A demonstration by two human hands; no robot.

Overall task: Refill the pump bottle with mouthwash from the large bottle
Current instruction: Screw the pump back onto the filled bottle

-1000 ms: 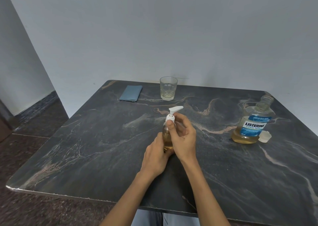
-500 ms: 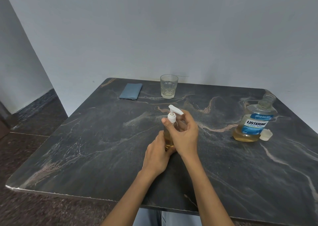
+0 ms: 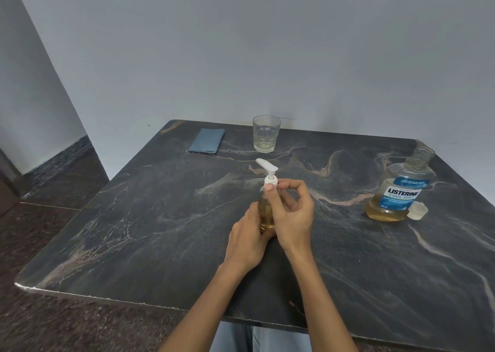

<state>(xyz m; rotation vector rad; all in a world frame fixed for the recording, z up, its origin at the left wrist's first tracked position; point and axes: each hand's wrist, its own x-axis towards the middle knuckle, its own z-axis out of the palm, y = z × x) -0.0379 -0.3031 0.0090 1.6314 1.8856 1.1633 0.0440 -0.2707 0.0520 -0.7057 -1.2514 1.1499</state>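
A small clear pump bottle (image 3: 265, 212) holding yellow liquid stands upright at the middle of the dark marble table (image 3: 160, 217). My left hand (image 3: 247, 240) grips its body from the near left side. My right hand (image 3: 290, 212) pinches the white pump collar (image 3: 271, 181) between thumb and fingers; the white nozzle (image 3: 266, 165) points to the far left. The large Listerine bottle (image 3: 400, 191) stands uncapped at the right, partly full of yellow mouthwash. Its clear cap (image 3: 418, 210) lies on the table touching the bottle's right base.
A drinking glass (image 3: 266, 134) with a little clear liquid stands at the back of the table. A folded blue cloth (image 3: 206, 144) lies to its left. The wall runs right behind the table; floor drops away on the left.
The pump nozzle has swung round from pointing right to pointing far left as my right hand turns the collar. My left hand has kept its grip on the bottle.
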